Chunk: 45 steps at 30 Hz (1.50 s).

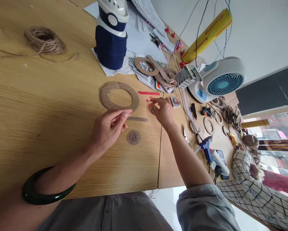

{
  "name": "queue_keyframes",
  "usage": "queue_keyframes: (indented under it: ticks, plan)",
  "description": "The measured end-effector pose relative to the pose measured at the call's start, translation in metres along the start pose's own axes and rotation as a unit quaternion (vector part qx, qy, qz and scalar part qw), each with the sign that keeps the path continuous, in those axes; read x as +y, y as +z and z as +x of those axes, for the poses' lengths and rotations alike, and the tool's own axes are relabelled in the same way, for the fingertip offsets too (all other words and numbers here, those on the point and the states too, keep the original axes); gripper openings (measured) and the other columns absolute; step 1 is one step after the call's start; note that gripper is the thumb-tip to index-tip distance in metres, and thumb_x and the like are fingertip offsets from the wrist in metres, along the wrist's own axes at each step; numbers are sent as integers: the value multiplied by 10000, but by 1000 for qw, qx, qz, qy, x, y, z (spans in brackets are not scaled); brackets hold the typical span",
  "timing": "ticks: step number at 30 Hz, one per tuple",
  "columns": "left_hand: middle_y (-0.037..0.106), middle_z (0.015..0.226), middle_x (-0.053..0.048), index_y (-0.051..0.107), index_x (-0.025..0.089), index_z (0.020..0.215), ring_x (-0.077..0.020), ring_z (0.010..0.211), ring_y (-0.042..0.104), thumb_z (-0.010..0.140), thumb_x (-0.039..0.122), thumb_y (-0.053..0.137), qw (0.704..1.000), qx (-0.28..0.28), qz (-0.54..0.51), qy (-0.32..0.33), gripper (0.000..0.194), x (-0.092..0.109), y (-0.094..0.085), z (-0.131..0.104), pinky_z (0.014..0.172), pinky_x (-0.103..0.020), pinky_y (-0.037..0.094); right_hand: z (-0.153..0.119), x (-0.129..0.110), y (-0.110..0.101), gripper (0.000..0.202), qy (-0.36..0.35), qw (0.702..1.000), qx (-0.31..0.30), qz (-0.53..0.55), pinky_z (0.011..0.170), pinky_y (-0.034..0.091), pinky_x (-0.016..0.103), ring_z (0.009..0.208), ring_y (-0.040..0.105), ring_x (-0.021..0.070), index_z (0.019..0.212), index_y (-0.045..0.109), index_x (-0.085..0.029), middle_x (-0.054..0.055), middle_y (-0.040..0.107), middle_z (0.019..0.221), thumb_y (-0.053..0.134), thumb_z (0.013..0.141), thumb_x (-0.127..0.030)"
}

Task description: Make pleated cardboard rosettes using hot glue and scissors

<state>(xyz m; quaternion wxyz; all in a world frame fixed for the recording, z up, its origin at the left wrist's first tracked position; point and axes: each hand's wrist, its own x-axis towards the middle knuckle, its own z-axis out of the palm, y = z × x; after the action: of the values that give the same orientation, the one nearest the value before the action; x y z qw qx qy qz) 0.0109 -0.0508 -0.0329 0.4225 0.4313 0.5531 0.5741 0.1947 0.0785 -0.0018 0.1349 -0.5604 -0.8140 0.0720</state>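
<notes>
My left hand (pixel 109 126) is closed in a pinch over the table, thumb against index finger. A thin corrugated cardboard strip (pixel 138 119) extends from beside its fingertips; I cannot tell whether they grip it. Behind this hand lies a flat cardboard ring (pixel 106 98), and a round disc with radial lines (pixel 134 137) is in front of the strip. My right hand (pixel 163 112) reaches down with bent, parted fingers over small red pieces (pixel 147 100). A small ribbed piece (pixel 152 111) shows partly under it. A red strip (pixel 148 93) lies just beyond.
A twine coil (pixel 45 40) lies at left, with a blue-and-white container (pixel 111 41) at the back. Rightward are a fan (pixel 224 81), scissors (pixel 186 136), a blue glue gun (pixel 206 147) and a power strip (pixel 220 163). Another person's checked sleeve (pixel 242 163) is at far right.
</notes>
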Motion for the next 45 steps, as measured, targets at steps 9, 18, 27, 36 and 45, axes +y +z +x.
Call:
queue_keyframes:
  ticks: [9,18,27,36,45]
  plan:
    - [752,960,-95,776,136,1069,-86,573,604,976,406,593,1000,-22,7,19,339,0,6,5,477,-202,463,44,-10,9,147,54,991,-112,-47,903,507,410,1137,635,301,903,747,-177,117,774,1030,611,886,-125]
    - [760,928,-82,774,142,1054,-94,576,625,949,387,619,999,-21,-31,-5,308,6,5,7,486,-189,490,14,-25,-6,69,17,975,-113,189,728,557,301,821,656,152,812,625,-210,28,712,880,615,877,-186]
    - [720,656,-7,773,172,865,-110,522,645,856,410,759,988,-92,-90,-87,238,9,2,5,507,-203,519,-64,-54,-17,53,-60,944,-75,316,659,538,261,787,611,114,855,606,-208,-7,639,839,610,891,-169]
    - [760,767,-43,770,160,847,-141,578,700,867,380,730,980,-96,-118,-131,224,10,4,3,516,-236,571,-81,-50,-14,160,-45,945,-55,321,686,574,260,788,655,110,1064,599,-225,-20,672,859,604,914,-170]
    - [743,687,-24,761,165,857,-143,554,692,818,316,779,975,-138,-123,-126,157,5,4,2,535,-246,592,-87,-49,-11,204,-62,960,-37,271,721,608,298,830,666,145,1137,606,-269,5,669,907,593,941,-214]
